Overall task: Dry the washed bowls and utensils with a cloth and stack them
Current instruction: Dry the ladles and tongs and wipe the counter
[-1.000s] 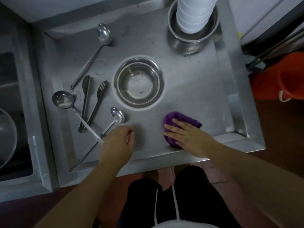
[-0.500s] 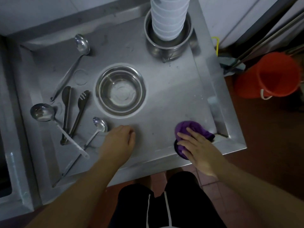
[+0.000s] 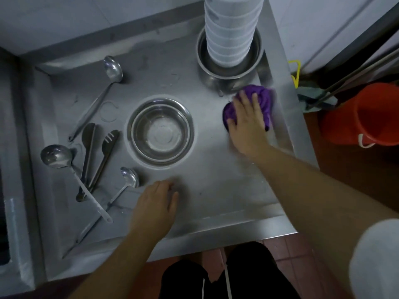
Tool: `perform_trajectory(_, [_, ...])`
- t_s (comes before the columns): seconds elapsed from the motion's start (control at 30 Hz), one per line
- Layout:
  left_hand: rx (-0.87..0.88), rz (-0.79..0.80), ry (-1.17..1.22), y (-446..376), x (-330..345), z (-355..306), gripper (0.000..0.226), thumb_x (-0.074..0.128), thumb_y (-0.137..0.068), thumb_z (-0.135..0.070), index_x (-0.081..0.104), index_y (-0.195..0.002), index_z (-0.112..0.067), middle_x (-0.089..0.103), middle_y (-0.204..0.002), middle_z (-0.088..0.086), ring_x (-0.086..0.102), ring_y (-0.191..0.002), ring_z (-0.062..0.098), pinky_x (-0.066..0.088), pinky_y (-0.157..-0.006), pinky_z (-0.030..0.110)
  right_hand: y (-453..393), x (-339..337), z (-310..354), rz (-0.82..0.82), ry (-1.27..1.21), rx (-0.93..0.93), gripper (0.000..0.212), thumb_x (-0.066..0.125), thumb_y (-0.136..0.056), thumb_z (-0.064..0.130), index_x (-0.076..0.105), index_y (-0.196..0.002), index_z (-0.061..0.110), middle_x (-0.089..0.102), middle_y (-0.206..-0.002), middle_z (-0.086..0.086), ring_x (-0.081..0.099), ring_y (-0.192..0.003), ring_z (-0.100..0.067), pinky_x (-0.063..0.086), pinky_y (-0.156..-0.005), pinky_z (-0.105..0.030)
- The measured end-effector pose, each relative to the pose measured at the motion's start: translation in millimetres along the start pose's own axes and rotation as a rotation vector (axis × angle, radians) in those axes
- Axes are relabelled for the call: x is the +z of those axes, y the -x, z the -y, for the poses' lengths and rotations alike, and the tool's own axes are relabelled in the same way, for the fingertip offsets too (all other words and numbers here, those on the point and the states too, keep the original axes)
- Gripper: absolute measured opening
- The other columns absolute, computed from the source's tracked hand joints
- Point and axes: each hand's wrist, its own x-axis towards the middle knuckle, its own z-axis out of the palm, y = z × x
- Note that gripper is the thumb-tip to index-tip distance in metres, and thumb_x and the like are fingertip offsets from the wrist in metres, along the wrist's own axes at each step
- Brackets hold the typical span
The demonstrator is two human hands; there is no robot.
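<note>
Two hands on the bench [image 3: 216,190]. Right hand [image 3: 248,124] presses flat, fingers spread, on purple cloth [image 3: 264,100]. Left hand [image 3: 156,203] rests loosely curled, holding nothing.

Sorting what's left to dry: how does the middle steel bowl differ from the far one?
The middle bowl is empty; the far bowl holds a tall white bowl stack. The middle bowl sits apart; the far bowl has the purple cloth close beside it. Both are upright steel.
</note>
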Motion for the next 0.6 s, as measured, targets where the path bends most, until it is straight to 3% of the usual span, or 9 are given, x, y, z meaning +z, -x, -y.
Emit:
perform_trajectory(0.1, [-0.019,-0.005,0.027,1,4,-9,0.025,0.064,-0.101,-0.024,0.067,-0.121,-0.011,0.071,-0.11,0.007,0.068,-0.102,0.029,0.057,-0.09,0.049,25,14,23,0.008,-0.09,-0.323,0.057,0.079,-0.086,0.012,0.064,-0.139,-0.003,0.057,-0.15,-0.025,0.047,-0.143,-0.05,0.031,-0.122,-0.061])
perform_trajectory(0.17, [-0.03,0.014,0.031,-1,4,-16,0.027,0.064,-0.101,-0.026,0.067,-0.124,-0.013,0.071,-0.113,0.006,0.067,-0.105,0.029,0.056,-0.092,0.049,65,15,18,0.106,-0.097,-0.501,0.056,0.076,-0.091,0.016,0.062,-0.144,0.003,0.052,-0.156,-0.02,0.041,-0.148,-0.047,0.035,-0.122,-0.061])
perform_trajectory(0.23, [-0.037,0.008,0.029,-4,2,-24,0.03,0.06,-0.101,-0.031,0.068,-0.123,-0.014,0.071,-0.113,0.006,0.068,-0.105,0.03,0.056,-0.091,0.05,108,14,-3,0.204,-0.072,-0.539,0.057,0.067,-0.099,0.025,0.055,-0.152,0.013,0.042,-0.165,-0.011,0.031,-0.156,-0.039,0.032,-0.124,-0.056])
perform_trajectory(0.37, [-0.042,-0.036,0.033,-12,-6,-36,0.046,0.046,-0.095,-0.043,0.069,-0.119,-0.011,0.072,-0.108,0.009,0.069,-0.1,0.034,0.058,-0.087,0.049,170,4,-50,0.207,0.013,-0.346,0.057,0.051,-0.106,0.033,0.045,-0.16,0.017,0.03,-0.171,-0.007,0.023,-0.159,-0.036,0.034,-0.123,-0.056])
perform_trajectory(0.5, [-0.047,-0.016,0.013,-14,-8,-38,0.043,0.045,-0.095,-0.043,0.069,-0.115,-0.014,0.072,-0.105,0.006,0.069,-0.097,0.032,0.058,-0.084,0.047,129,-1,-43,0.154,0.054,-0.079,0.061,0.036,-0.108,0.033,0.031,-0.164,0.008,0.024,-0.173,-0.014,0.011,-0.161,-0.042,0.022,-0.128,-0.058])
perform_trajectory(0.6, [-0.046,0.007,0.017,-16,-6,-34,0.038,0.049,-0.095,-0.04,0.069,-0.116,-0.016,0.072,-0.105,0.003,0.069,-0.097,0.03,0.057,-0.084,0.045,56,-1,-16,0.051,-0.153,0.138,0.067,0.053,-0.107,0.024,0.026,-0.164,0.002,0.021,-0.173,-0.018,0.01,-0.161,-0.042,0.009,-0.132,-0.05])
